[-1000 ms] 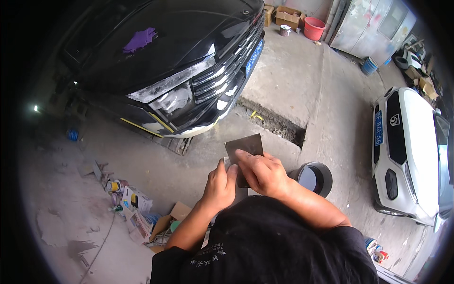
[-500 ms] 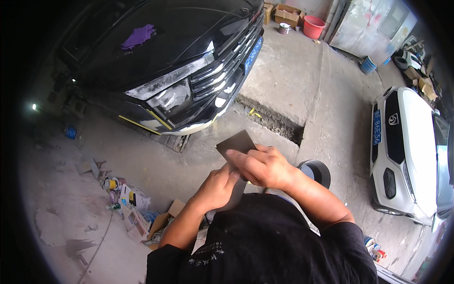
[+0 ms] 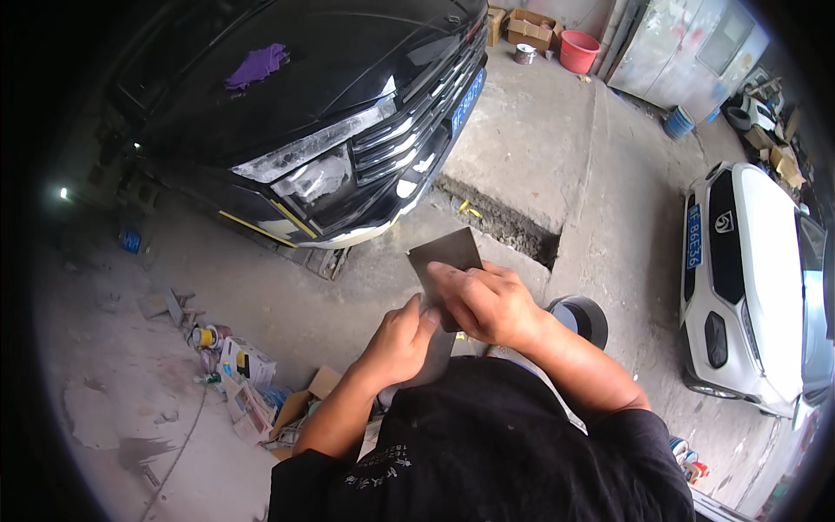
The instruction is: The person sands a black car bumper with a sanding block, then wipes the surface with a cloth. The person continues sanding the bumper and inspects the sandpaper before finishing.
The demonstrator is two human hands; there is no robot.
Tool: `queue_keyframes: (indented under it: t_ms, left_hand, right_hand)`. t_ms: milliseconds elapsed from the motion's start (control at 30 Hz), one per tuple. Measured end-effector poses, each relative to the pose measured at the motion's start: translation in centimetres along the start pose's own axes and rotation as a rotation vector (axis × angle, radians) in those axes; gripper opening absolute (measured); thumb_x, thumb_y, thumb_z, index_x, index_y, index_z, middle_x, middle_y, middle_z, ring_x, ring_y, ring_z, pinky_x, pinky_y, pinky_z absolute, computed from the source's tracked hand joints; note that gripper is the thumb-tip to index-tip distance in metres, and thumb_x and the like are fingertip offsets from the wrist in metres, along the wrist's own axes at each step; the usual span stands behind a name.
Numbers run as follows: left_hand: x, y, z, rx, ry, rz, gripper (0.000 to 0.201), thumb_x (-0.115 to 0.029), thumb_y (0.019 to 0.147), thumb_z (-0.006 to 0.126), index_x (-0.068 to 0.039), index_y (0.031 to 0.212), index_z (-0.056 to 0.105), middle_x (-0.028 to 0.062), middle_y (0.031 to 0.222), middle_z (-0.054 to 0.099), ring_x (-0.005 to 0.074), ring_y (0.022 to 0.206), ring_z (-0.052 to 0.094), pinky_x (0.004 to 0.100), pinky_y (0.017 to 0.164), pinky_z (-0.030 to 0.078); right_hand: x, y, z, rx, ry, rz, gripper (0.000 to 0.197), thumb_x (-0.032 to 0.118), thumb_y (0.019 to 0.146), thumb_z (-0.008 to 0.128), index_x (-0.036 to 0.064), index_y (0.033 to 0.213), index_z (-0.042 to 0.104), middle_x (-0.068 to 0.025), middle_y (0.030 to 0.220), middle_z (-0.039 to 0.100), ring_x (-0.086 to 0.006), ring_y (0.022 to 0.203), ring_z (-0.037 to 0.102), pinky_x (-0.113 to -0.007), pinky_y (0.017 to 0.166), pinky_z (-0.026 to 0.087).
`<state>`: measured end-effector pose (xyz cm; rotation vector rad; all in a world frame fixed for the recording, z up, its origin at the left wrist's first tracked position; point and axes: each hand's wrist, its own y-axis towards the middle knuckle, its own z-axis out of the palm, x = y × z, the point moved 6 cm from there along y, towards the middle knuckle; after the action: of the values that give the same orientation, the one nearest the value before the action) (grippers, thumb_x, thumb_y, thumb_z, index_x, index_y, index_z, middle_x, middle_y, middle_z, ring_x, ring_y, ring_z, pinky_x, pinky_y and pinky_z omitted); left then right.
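Where the fingers [image 3: 457, 280] of the right hand [image 3: 487, 303] press down on the grey sheet [image 3: 442, 261], they lie close together across its middle, clamped on it with the thumb hidden beneath. Just beside it, the left hand [image 3: 398, 344] curls shut on a second, paler grey strip [image 3: 430, 358] that runs down toward the person's black shirt [image 3: 487, 452]. Both hands hold their pieces in the air in front of the chest, touching each other at the knuckles, with no surface under them.

Below lies a rough concrete floor [image 3: 261, 287], stained and dusty, with a drainage trench [image 3: 504, 222] cut across it. To the left, boxes and small cans [image 3: 235, 365] litter the floor. A black round tub [image 3: 581, 320] sits just beyond the right forearm. Ahead stands a black car [image 3: 330, 113] with a purple cloth [image 3: 257, 66] on its bonnet and masking on its headlight. A white car [image 3: 748, 278] is parked to the right, and a red bucket [image 3: 579, 50] and cardboard boxes [image 3: 531, 24] stand by the far wall.
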<state>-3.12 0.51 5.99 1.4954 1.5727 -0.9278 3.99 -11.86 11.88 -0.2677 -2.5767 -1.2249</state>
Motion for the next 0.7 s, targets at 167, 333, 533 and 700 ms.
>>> queue_keyframes:
  t_ms: [167, 333, 533, 700]
  left_hand:
    - [1.0, 0.2, 0.2, 0.019, 0.07, -0.035, 0.03, -0.021, 0.1, 0.046, 0.008, 0.108, 0.051, 0.0303, 0.089, 0.064, 0.0504, 0.086, 0.06, 0.0492, 0.071, 0.048]
    - [0.2, 0.3, 0.1, 0.088, 0.028, 0.019, 0.031, -0.021, 0.1, 0.047, 0.009, 0.105, 0.05, 0.0308, 0.085, 0.063, 0.0503, 0.084, 0.06, 0.0491, 0.07, 0.047]
    - [0.4, 0.3, -0.4, 0.093, 0.043, -0.09, 0.032, -0.022, 0.1, 0.048, 0.01, 0.104, 0.05, 0.029, 0.082, 0.063, 0.0465, 0.08, 0.062, 0.0473, 0.068, 0.047]
    - [0.3, 0.5, -0.9, 0.198, -0.007, -0.093, 0.04, -0.026, 0.1, 0.05, 0.013, 0.111, 0.049, 0.0261, 0.079, 0.062, 0.0349, 0.073, 0.063, 0.0431, 0.068, 0.048]
  right_hand:
    - [0.1, -0.9, 0.8, -0.106, -0.024, 0.042, 0.055, 0.005, 0.065, 0.073, -0.0026, 0.118, 0.062, -0.0044, 0.069, 0.057, -0.0221, 0.054, 0.053, -0.033, 0.048, 0.045]
    - [0.2, 0.4, 0.2, -0.007, -0.006, 0.001, 0.054, 0.005, 0.066, 0.073, -0.0004, 0.119, 0.062, -0.004, 0.066, 0.054, -0.0221, 0.054, 0.052, -0.033, 0.048, 0.045]
    - [-0.6, -1.6, 0.9, -0.091, 0.022, 0.064, 0.046, 0.002, 0.074, 0.071, 0.0009, 0.118, 0.061, -0.0046, 0.067, 0.057, -0.0235, 0.054, 0.054, -0.035, 0.052, 0.048]
    - [-2.1, 1.2, -0.3, -0.166, 0.207, 0.159, 0.035, 0.006, 0.083, 0.071, -0.0003, 0.116, 0.061, -0.0147, 0.095, 0.07, -0.0309, 0.073, 0.067, -0.038, 0.065, 0.053]
